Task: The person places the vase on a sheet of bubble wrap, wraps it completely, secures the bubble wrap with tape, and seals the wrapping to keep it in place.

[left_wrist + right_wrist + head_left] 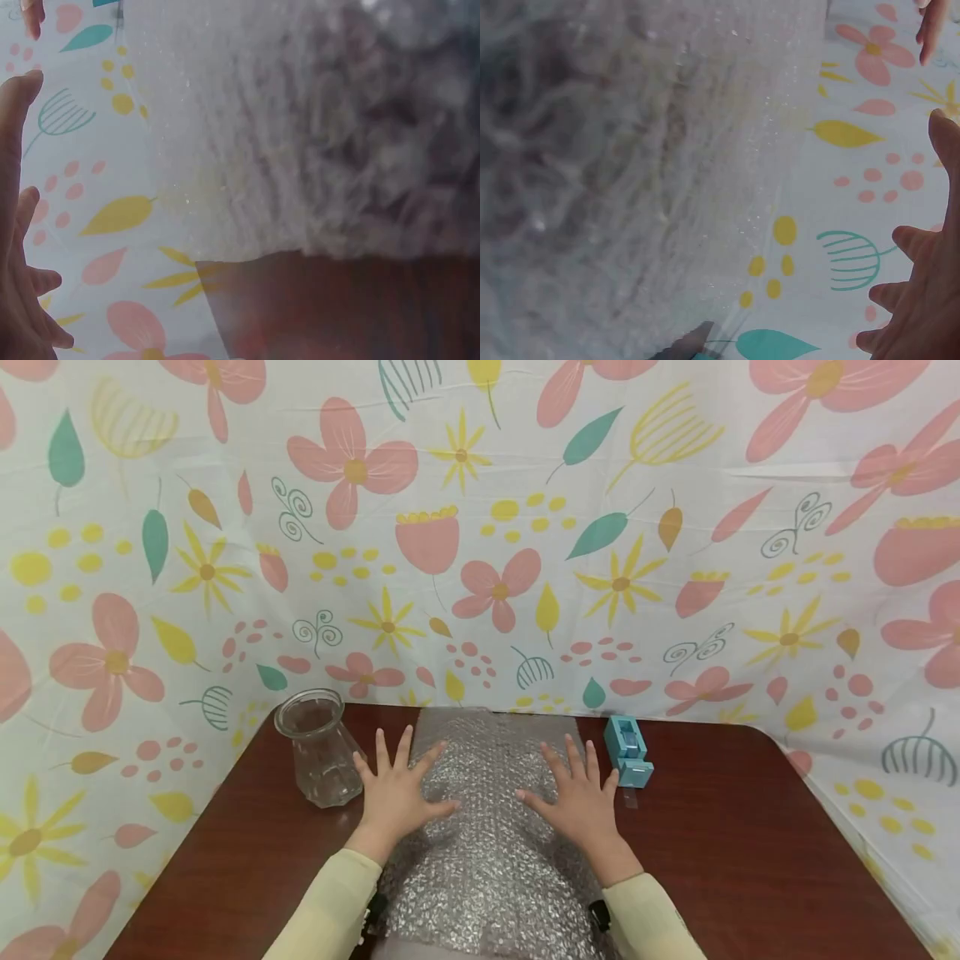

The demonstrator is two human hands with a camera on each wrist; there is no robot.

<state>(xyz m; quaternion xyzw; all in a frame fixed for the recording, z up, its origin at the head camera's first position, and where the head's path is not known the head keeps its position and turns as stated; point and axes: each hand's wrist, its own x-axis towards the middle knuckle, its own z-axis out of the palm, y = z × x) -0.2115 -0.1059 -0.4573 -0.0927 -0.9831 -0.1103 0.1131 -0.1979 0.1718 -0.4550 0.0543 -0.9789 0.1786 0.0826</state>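
Note:
A long sheet of bubble wrap [487,860] runs down the middle of the table from the back edge toward the person. Over its left side the left hand [397,802] is held with fingers spread, holding nothing. The right hand [583,806] mirrors it over the right side, fingers also spread wide. Left of the left hand stands a clear glass vase [322,760] with a flared rim. Behind the right hand sits a blue tape dispenser [627,747]. Each wrist view shows the bubble wrap [255,135] large and blurred, with spread fingers [907,300] at the frame's edge.
The dark red-brown table [750,827] has rounded back corners. A white cloth [540,485] printed with flowers and leaves hangs behind and around it. A short strip of clear tape [630,798] extends from the dispenser's front.

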